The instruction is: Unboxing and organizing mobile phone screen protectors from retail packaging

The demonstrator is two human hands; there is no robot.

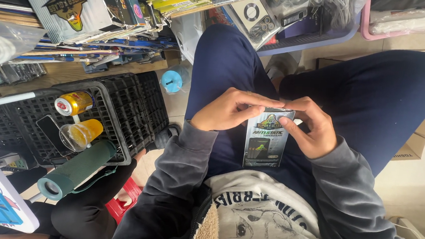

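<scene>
I sit with a flat grey and black packet (266, 140) of the screen-protector kind held upright over my lap. My left hand (230, 110) pinches its top left corner, fingers stretched across the upper edge. My right hand (311, 126) grips the top right side, thumb on the front face. Both hands touch at the packet's top. My dark blue trousers (374, 91) lie under it.
A black plastic crate (134, 104) at the left carries a yellow can (74, 103), a plastic cup of orange drink (79, 134), a phone (50, 131) and a green cylinder speaker (77, 169). Shelves of packets (71, 5) stand behind. A cardboard box (417, 144) sits at the right.
</scene>
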